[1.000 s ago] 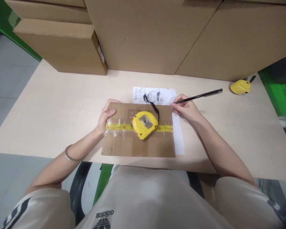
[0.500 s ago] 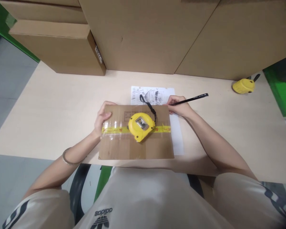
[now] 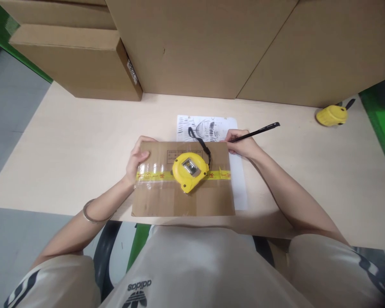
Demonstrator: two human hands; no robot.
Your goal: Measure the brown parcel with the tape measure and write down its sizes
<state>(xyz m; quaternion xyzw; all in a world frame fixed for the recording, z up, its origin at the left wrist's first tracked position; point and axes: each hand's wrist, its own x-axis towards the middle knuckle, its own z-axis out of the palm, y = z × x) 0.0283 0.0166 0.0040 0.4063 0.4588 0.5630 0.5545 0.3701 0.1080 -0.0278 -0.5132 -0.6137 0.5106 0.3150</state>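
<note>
My left hand (image 3: 140, 155) grips the left edge of a cardboard box (image 3: 160, 201), thumb on top and fingers out of sight behind it. On the box, over a band of yellow printed tape, lies a yellow tape measure (image 3: 188, 172) with a black wrist strap. Closed around a black pencil or pen (image 3: 259, 130), my right hand (image 3: 239, 143) rests at the box's far right corner; the writing tip is hidden. Partly under the box is a white sheet of paper (image 3: 239, 179) bearing dark scribbled marks.
Tall cardboard boxes (image 3: 192, 47) line the table's back edge, and a smaller carton (image 3: 70, 64) stands at the back left. A second yellow tape measure (image 3: 332, 115) sits at the back right of the pale table (image 3: 67, 162).
The view has shifted very slightly. Both hands, the box and the tape measure hold nearly the same places, and the pen's tail has dipped a little.
</note>
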